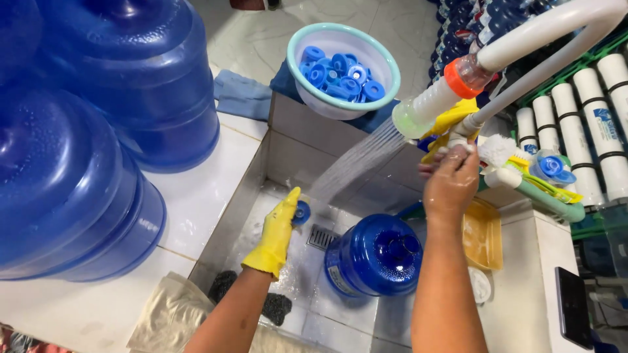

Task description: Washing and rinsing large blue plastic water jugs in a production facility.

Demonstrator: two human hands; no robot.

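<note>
Clearly a rinsing step is in hand: the left hand, in a yellow rubber glove, pinches a small round blue plastic bottle cap between its fingertips and holds it low in the steel-lined wash basin, at the foot of the spray. That water fans down from the white perforated nozzle with an orange collar on the end of a white plastic pipe. The bare right hand is raised to the grey pipe fitting just below the nozzle, its fingers curled around something there; whether that is a valve cannot be told, since the hand covers it.

On the basin floor, beside a small square drain grate, stands a large blue translucent water jug, mouth upward. More blue caps fill a pale green plastic bowl at the basin's far corner. By my reading, the next move calls for turning the cap under the spray so that both faces get wet, without loosening the gloved pinch on so small and slippery a piece.
</note>
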